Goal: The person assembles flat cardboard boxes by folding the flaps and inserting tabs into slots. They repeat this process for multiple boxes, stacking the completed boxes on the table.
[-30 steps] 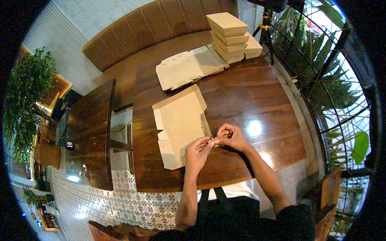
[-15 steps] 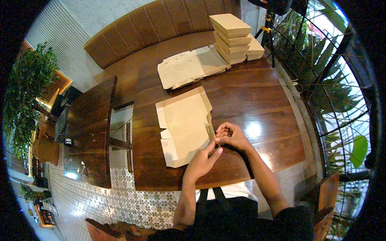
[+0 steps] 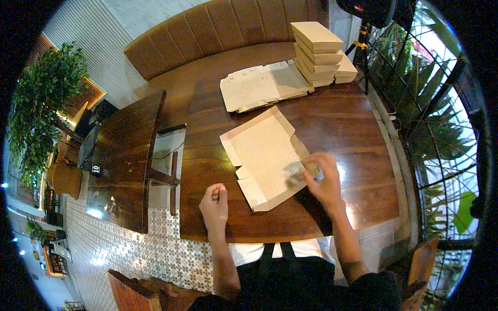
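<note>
In the head view, an unfolded light-brown cardboard box lies in the middle of a glossy dark-brown wooden table, turned slantwise. Its left edge has a notch between two flaps, and its rim is partly raised.

The person's bare left hand is to the left of the near part of this box, apart from it, above the near side of the table. Its fingers are curled, and the thumb is brought together with them. The bare right hand is at the right edge of the box, with thumb and forefinger bent toward it. I cannot tell if these fingers are clamped on the edge or only near it, because a grey blurred patch is just beside them.

Behind the box lies a pile of flat pale-brown cardboard sheets with cut edges. To the right of this pile stands a stack of closed brown cardboard boxes. A curved brown padded bench is beyond the table. On the left there is a second dark wooden table, which carries a small black sign.
</note>
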A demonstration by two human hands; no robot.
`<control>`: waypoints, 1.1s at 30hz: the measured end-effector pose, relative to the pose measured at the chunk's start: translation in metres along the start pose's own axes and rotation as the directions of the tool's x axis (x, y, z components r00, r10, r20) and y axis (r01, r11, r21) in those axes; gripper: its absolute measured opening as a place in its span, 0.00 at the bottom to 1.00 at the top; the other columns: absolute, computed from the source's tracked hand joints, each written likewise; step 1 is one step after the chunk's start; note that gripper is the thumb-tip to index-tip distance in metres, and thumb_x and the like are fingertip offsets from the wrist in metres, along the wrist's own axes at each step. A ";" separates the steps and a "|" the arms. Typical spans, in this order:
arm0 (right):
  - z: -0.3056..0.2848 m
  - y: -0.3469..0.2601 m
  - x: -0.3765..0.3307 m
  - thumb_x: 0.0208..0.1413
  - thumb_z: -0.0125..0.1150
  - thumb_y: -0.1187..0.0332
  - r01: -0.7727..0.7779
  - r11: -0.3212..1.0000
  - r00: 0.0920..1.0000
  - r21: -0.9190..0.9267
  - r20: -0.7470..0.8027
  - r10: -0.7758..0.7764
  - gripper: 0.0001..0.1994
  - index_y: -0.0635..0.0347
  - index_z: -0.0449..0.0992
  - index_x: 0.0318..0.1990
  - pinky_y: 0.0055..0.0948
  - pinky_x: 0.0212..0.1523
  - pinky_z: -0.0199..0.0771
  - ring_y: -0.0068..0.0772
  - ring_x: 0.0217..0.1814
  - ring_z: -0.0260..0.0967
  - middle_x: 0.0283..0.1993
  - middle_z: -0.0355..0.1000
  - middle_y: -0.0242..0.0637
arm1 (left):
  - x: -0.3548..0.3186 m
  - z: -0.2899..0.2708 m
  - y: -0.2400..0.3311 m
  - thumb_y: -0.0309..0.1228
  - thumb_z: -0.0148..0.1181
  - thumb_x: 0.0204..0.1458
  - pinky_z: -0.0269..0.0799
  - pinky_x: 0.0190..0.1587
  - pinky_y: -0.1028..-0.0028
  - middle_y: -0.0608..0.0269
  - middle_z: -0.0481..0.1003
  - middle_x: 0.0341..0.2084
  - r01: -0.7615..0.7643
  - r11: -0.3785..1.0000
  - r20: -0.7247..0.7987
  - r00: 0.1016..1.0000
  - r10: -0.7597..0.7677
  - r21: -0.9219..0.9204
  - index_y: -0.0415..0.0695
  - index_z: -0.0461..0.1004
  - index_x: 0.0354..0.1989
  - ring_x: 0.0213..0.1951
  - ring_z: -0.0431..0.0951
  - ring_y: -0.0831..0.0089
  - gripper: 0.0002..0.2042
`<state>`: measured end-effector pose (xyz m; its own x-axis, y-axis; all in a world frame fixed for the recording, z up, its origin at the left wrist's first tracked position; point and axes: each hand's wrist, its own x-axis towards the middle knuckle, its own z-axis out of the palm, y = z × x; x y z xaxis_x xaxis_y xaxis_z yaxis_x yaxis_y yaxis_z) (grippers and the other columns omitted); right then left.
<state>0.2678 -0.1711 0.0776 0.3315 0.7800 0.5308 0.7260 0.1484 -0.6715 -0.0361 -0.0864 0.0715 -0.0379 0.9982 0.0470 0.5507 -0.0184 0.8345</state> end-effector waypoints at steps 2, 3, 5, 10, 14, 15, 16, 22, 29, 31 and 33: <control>0.004 -0.021 -0.012 0.48 0.77 0.70 0.043 0.989 0.978 0.141 0.195 -0.071 0.14 0.56 0.81 0.42 0.41 0.59 0.71 0.46 0.55 0.74 0.47 0.78 0.40 | -0.007 -0.010 -0.014 0.41 0.64 0.65 0.76 0.34 0.73 0.58 0.85 0.34 0.156 0.987 0.215 0.965 -0.148 -0.021 0.35 0.83 0.44 0.28 0.80 0.75 0.17; 0.010 -0.029 -0.018 0.50 0.76 0.67 0.118 0.980 0.944 0.162 0.288 -0.161 0.14 0.56 0.81 0.43 0.43 0.60 0.71 0.47 0.56 0.73 0.48 0.78 0.40 | -0.011 -0.011 -0.019 0.42 0.63 0.66 0.75 0.31 0.73 0.59 0.85 0.32 0.286 0.958 0.319 0.906 -0.279 0.025 0.34 0.83 0.43 0.24 0.79 0.76 0.19; 0.026 -0.041 -0.030 0.53 0.73 0.62 0.242 0.947 0.814 0.213 0.486 -0.318 0.15 0.55 0.81 0.46 0.46 0.62 0.70 0.49 0.58 0.71 0.51 0.76 0.41 | -0.018 -0.001 -0.024 0.43 0.63 0.66 0.72 0.27 0.74 0.60 0.84 0.29 0.302 0.953 0.432 0.862 -0.264 -0.021 0.33 0.83 0.41 0.21 0.77 0.78 0.20; 0.056 -0.052 -0.047 0.58 0.70 0.61 0.208 0.975 0.785 0.074 0.582 -0.211 0.10 0.54 0.84 0.42 0.45 0.56 0.75 0.44 0.54 0.76 0.47 0.80 0.38 | -0.024 0.025 -0.023 0.42 0.65 0.64 0.68 0.23 0.74 0.61 0.82 0.26 0.260 0.959 0.470 0.864 -0.178 -0.114 0.31 0.82 0.39 0.18 0.75 0.79 0.20; 0.054 -0.059 -0.046 0.59 0.69 0.64 -0.032 0.984 0.926 0.173 0.375 -0.036 0.08 0.58 0.84 0.39 0.41 0.45 0.80 0.45 0.42 0.81 0.39 0.82 0.40 | -0.021 0.028 -0.018 0.40 0.66 0.64 0.62 0.23 0.77 0.68 0.77 0.21 0.352 0.908 0.470 0.856 -0.213 -0.229 0.35 0.83 0.39 0.20 0.70 0.82 0.16; 0.053 -0.062 -0.043 0.60 0.69 0.64 -0.105 0.972 0.949 0.211 0.314 0.034 0.08 0.59 0.85 0.38 0.39 0.42 0.81 0.45 0.39 0.82 0.38 0.83 0.41 | -0.021 0.026 -0.017 0.40 0.67 0.63 0.60 0.23 0.79 0.71 0.75 0.20 0.363 0.891 0.483 0.853 -0.199 -0.274 0.37 0.83 0.39 0.21 0.68 0.84 0.15; 0.052 -0.064 -0.040 0.60 0.70 0.65 -0.178 0.961 0.947 0.213 0.303 0.109 0.08 0.61 0.84 0.39 0.37 0.42 0.80 0.41 0.39 0.82 0.37 0.83 0.42 | -0.020 0.025 -0.016 0.40 0.67 0.63 0.60 0.24 0.80 0.71 0.76 0.21 0.399 0.868 0.498 0.840 -0.217 -0.296 0.37 0.83 0.40 0.21 0.68 0.85 0.15; 0.059 -0.076 -0.028 0.59 0.72 0.65 -0.376 0.914 0.893 0.153 0.323 0.314 0.11 0.64 0.86 0.41 0.30 0.39 0.80 0.31 0.35 0.83 0.35 0.84 0.45 | -0.027 0.027 -0.012 0.34 0.70 0.60 0.59 0.24 0.84 0.70 0.79 0.32 0.506 0.707 0.561 0.807 -0.186 -0.494 0.36 0.80 0.50 0.25 0.69 0.87 0.15; 0.071 -0.072 -0.041 0.59 0.70 0.62 -0.307 0.942 0.884 0.135 0.406 0.231 0.11 0.60 0.87 0.43 0.38 0.42 0.83 0.47 0.38 0.84 0.39 0.84 0.45 | -0.035 0.036 -0.014 0.22 0.72 0.56 0.64 0.26 0.84 0.61 0.82 0.40 0.441 0.589 0.441 0.884 -0.155 -0.677 0.38 0.70 0.58 0.30 0.75 0.86 0.23; 0.072 -0.070 -0.043 0.59 0.71 0.62 -0.396 0.912 0.832 0.103 0.461 0.309 0.11 0.60 0.87 0.43 0.39 0.43 0.83 0.48 0.39 0.84 0.40 0.84 0.47 | -0.036 0.038 -0.018 0.24 0.72 0.56 0.66 0.26 0.83 0.62 0.82 0.40 0.423 0.637 0.426 0.890 -0.161 -0.644 0.39 0.69 0.59 0.30 0.75 0.83 0.24; 0.071 -0.070 -0.045 0.58 0.72 0.64 -0.341 0.931 0.859 0.128 0.444 0.254 0.12 0.62 0.87 0.43 0.37 0.43 0.82 0.45 0.40 0.84 0.40 0.84 0.47 | -0.035 0.040 -0.022 0.26 0.71 0.58 0.73 0.27 0.79 0.60 0.81 0.38 0.359 0.723 0.380 0.914 -0.143 -0.591 0.40 0.68 0.59 0.31 0.78 0.79 0.23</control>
<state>0.1595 -0.1733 0.0645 0.2019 0.9778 0.0559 0.4859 -0.0505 -0.8726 -0.0135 -0.1186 0.0290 0.2029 0.9367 -0.2852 -0.1082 0.3109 0.9443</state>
